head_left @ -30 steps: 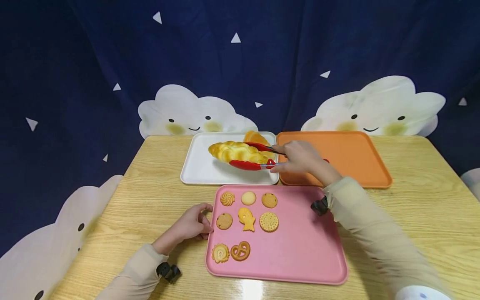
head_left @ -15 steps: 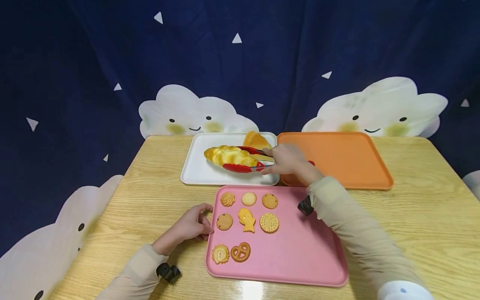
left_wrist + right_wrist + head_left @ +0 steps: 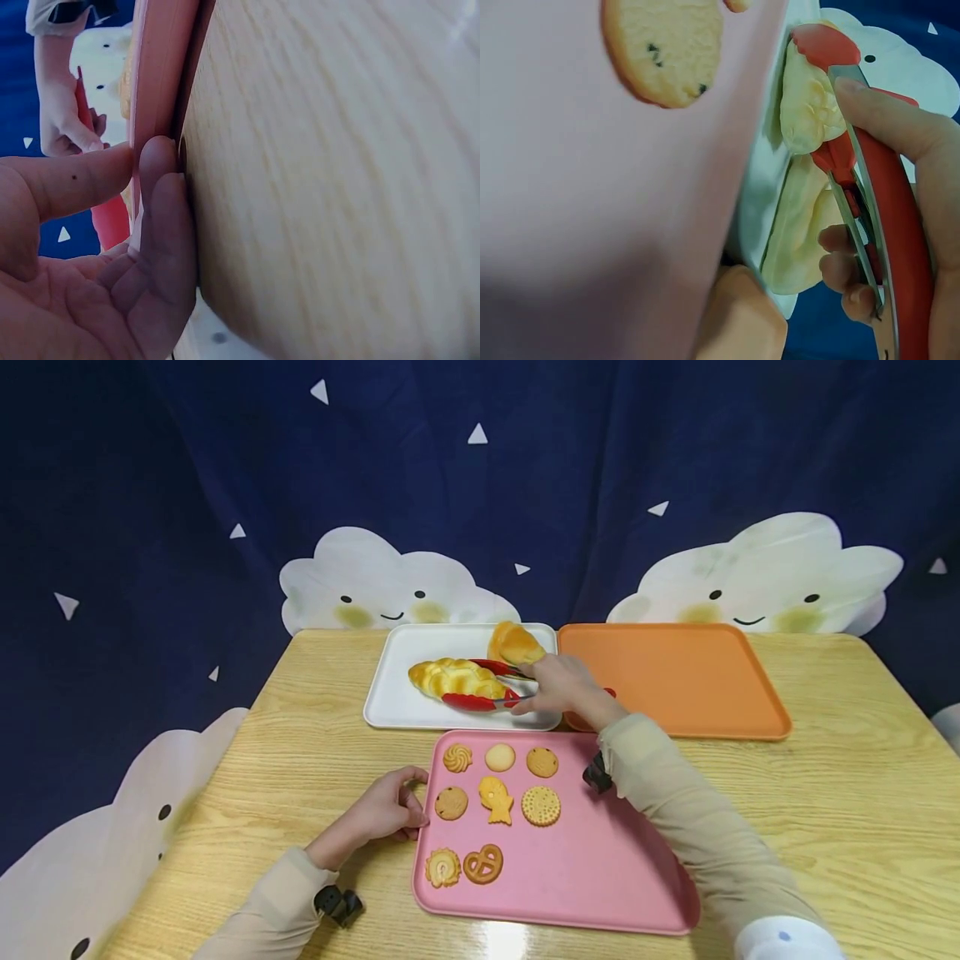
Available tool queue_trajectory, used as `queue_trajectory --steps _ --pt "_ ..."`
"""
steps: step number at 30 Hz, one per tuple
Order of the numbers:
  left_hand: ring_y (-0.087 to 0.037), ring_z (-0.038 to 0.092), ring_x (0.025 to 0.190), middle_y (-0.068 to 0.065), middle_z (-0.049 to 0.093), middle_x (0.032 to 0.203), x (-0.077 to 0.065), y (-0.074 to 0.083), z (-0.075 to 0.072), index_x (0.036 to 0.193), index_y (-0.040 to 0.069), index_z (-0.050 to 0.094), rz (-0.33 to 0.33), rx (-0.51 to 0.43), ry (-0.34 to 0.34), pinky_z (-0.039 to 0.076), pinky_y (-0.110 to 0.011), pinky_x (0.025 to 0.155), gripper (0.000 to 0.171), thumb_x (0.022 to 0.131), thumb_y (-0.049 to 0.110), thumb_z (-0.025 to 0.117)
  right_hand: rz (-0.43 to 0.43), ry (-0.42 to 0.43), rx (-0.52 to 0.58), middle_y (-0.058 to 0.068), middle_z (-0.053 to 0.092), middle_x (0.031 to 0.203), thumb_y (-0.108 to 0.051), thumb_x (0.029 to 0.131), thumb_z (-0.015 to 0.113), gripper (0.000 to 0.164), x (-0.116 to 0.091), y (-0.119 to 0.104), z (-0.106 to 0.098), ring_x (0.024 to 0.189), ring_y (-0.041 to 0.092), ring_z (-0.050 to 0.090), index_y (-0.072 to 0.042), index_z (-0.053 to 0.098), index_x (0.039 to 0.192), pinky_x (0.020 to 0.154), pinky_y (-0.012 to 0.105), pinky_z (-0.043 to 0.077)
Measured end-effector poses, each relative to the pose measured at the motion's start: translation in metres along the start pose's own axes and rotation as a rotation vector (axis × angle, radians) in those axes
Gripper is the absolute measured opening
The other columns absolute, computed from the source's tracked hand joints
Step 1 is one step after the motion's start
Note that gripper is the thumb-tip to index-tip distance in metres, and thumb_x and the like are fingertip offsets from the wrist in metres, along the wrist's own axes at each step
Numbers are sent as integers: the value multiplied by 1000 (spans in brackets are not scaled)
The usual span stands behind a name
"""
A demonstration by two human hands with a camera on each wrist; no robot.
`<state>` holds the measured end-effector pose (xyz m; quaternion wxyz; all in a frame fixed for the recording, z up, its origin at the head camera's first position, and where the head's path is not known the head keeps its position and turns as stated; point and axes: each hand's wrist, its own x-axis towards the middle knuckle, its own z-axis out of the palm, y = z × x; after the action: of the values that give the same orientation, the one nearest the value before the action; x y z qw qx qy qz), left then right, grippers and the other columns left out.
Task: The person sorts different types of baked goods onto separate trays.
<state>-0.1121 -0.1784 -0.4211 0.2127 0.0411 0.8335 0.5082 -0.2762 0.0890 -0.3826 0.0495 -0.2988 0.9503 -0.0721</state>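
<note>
My right hand [image 3: 562, 683] holds a pair of red-tipped tongs [image 3: 480, 702] over the white tray [image 3: 392, 703]. A braided bread loaf [image 3: 448, 677] lies low at the tray between the tong heads; whether they still squeeze it I cannot tell. Behind the tongs sits a second golden bread [image 3: 517, 642], partly hidden by the hand. In the right wrist view, the thumb [image 3: 885, 116] presses the tongs' upper arm and the fingers curl below. My left hand [image 3: 386, 806] pinches the left rim of the pink tray [image 3: 600, 860], thumb above and fingers beneath, as the left wrist view shows.
Several cookies lie in rows on the pink tray's left part, among them a fish-shaped cookie [image 3: 496, 800] and a pretzel [image 3: 483, 863]. An orange tray [image 3: 690, 681] adjoins the white one on the right. Behind the wooden table [image 3: 300, 743] hangs a dark blue curtain [image 3: 420, 460].
The right hand has carried the loaf left and down onto the white tray. Most recently the tongs drop slightly while the loaf hardly shifts. My left hand stays at the pink tray's rim.
</note>
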Motion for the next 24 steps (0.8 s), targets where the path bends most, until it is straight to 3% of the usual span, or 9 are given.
queue_trajectory --steps 8,16,24 --pt "-16 55 50 -7 55 63 1 -1 0 118 -6 44 3 -2 -8 47 -31 44 46 76 -7 63 5 11 -4 8 63 92 -58 67 70 80 -2 -1 3 77 22 54 -10 53 128 66 36 45" --pt "-16 55 50 -6 55 62 1 -2 -1 117 -5 45 -12 2 -10 46 -29 44 44 76 -8 62 21 13 -2 5 57 74 -62 65 68 88 -6 -2 1 68 20 51 -5 49 130 56 32 41" --pt "-16 55 50 -7 54 62 0 -2 0 117 -6 45 -11 5 -5 46 -29 44 44 76 -9 61 -15 79 35 12 62 89 -65 69 63 88 -11 -2 -4 71 22 54 -1 48 129 61 35 46"
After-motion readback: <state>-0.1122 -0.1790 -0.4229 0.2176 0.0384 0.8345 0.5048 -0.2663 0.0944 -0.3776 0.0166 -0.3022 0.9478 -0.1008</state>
